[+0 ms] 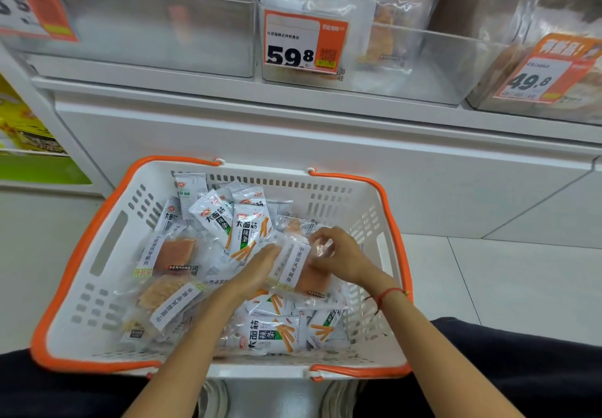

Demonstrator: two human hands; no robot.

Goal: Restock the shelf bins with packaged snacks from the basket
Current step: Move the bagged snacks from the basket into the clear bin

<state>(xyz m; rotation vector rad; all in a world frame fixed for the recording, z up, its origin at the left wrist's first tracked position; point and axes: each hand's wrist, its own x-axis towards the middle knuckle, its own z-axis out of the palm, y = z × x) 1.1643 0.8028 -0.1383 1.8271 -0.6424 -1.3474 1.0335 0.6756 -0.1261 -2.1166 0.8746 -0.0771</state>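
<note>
A white basket (97, 290) with an orange rim sits in front of me, filled with several snack packets. Both hands are inside it on a clear packet of orange fish snack (298, 271) with a white label. My left hand (260, 266) holds the packet's left side, fingers under its edge. My right hand (338, 254) pinches its top right corner. White spicy-strip packets (246, 227) lie around and below. Above, clear shelf bins stand in a row: the middle bin (423, 62) holds a few clear packets, the left bin (156, 26) looks nearly empty.
Orange price tags hang on the bins: 59.8 (304, 43) on the middle one, 49.8 (540, 75) on the right bin. A white shelf edge (293, 104) runs below the bins. The pale tiled floor (508, 280) lies to the right of the basket.
</note>
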